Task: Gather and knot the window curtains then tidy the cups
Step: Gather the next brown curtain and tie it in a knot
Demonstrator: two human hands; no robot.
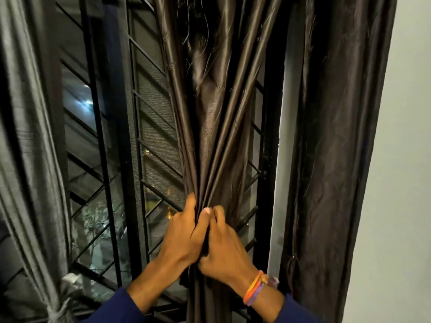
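Brown curtain point(210, 127) hangs in front of the window grille point(154, 145), long axis vertical, pleats converging down into both hands. Left hand point(184, 231) and right hand point(224, 241) touch side by side at the same height, fingers curled round the bunched fabric, backs toward camera. Tail drops straight below the hands, so either could take it for the knot. Grey curtain point(30, 159) at left looks tied low already. No cups in view.
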